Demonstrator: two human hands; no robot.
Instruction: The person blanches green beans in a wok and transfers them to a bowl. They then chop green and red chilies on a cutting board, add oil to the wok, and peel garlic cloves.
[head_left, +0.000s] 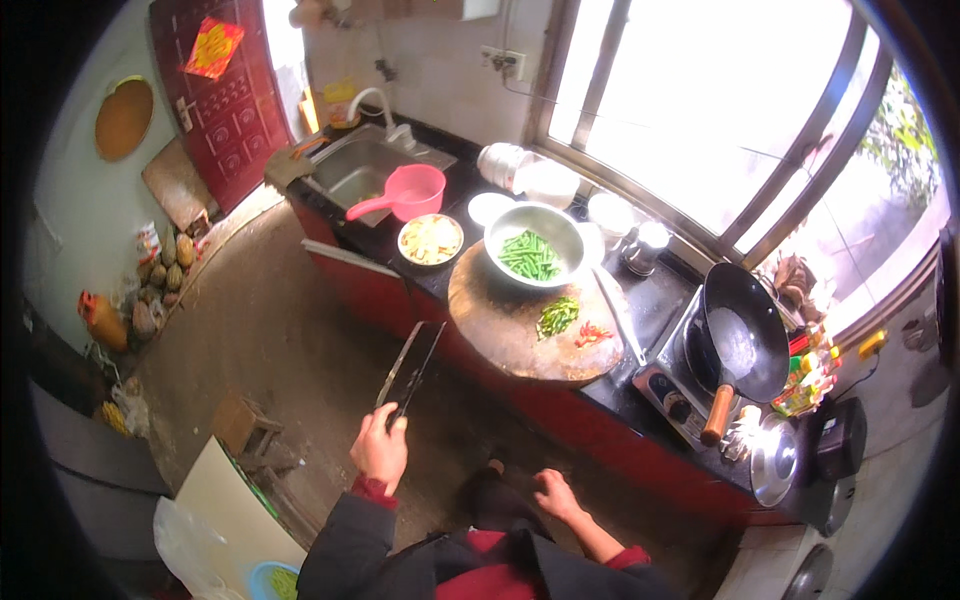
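My left hand (381, 448) grips a long, narrow metal kitchen tool (409, 371) with two parallel edges, held over the floor; whether it is a cleaver or tongs is unclear. My right hand (556, 495) hangs loosely curled in front of my body, with nothing visible in it. Before me on the counter lies a round wooden chopping board (495, 337). A metal bowl of cut green beans (529, 255) stands at its far side. Nearer on the board are a heap of chopped green peppers (557, 318) and a smaller pile of chopped red chillies (592, 334).
A black wok (739, 337) sits on the stove (667, 401), its wooden handle towards me. Beside the sink (341, 169) are a pink dipper (416, 191) and a bowl of pale sliced food (430, 240). A wooden stool (241, 424) and a pale tabletop (225, 502) are at left.
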